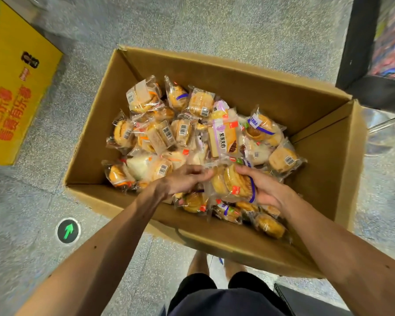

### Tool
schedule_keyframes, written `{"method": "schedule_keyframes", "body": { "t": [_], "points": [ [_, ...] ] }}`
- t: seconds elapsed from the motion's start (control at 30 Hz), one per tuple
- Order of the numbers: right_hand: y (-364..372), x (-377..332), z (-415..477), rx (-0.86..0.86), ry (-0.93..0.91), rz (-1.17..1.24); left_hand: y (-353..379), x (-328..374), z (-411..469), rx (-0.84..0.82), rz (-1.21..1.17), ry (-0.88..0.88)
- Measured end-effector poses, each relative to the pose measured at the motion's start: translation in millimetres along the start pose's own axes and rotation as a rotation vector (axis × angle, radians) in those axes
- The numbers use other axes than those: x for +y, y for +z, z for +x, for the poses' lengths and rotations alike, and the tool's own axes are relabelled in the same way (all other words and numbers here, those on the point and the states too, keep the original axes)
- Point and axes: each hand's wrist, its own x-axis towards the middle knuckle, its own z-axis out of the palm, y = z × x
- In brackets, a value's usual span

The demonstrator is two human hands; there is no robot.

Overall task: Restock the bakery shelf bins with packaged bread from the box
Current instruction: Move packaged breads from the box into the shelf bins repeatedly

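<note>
**Reaching Into One Box of Wrapped Bread**

Reaching down from above, two bare forearms meet over one open brown corrugated cardboard box [249,92] that sits on a grey speckled floor [192,21]. Inside lies a loose heap of small clear-plastic packets of golden bread; the exact number cannot be counted because they overlap, but well over twenty show. Most carry white barcode labels, several have purple stripes, and some have small orange-red squares.

One tall packet with a purple label and black printed characters [224,135] lies near the middle of the heap, tilted toward the far wall.

The right hand [266,190] lies palm up, fingers curled under and around one clear packet of two round golden buns with a purple stripe [232,184], which rests against the palm just above the heap near the box's near wall. The left hand [183,180] has its fingers drawn together, pinching the top left edge of that same packet.

Beside the box, to the left, stands one yellow carton with red printed characters [16,92]. One round black floor marker with a green arrow [68,230] sits on the floor near the left forearm. One black-framed shelf unit [360,53] stands at the upper right, its contents blurred. Below, dark shorts [226,297] and two bare legs show.
</note>
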Motion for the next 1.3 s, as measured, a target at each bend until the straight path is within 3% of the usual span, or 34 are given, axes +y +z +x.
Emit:
{"method": "schedule_keyframes", "body": {
  "t": [0.1, 0.17, 0.3, 0.47, 0.6, 0.8, 0.93, 1.1, 1.3],
  "points": [
    [-8.4, 2.1, -3.5, 0.052, -0.013, -0.007, -8.1, -10.7, 7.6, 0.225, -0.065, 0.027],
    [-13.2, 3.9, -4.9, 0.083, -0.022, -0.002, -16.1, -26.7, 20.2, 0.379, 0.092, 0.038],
    [-21.2, 11.9, -12.8, 0.12, -0.009, 0.008, -2.2, -56.5, 39.1, 0.218, 0.785, -0.123],
    [-34.8, 24.3, -21.5, 0.132, -0.013, 0.059, 10.4, -76.2, 62.4, 0.346, 0.974, -0.168],
    [-36.3, 28.8, -29.7, 0.123, -0.02, 0.055, 19.5, -54.1, 45.9, 0.394, 0.79, -0.115],
    [-23.5, 32.0, -43.5, 0.117, -0.057, 0.034, 7.8, -46.9, 20.8, 0.333, 0.201, -0.053],
    [-15.9, 34.5, -55.9, 0.143, -0.096, 0.032, -6.2, -28.2, 1.1, 0.271, 0.068, -0.006],
    [-3.1, 40.6, -78.1, 0.214, -0.172, 0.066, -13.6, 6.2, -27.6, 0.075, -0.071, 0.046],
    [35.7, 50.2, -118.2, 0.305, -0.404, 0.2, -29.8, 46.0, -59.9, -0.044, -0.054, 0.173]
  ]
}}
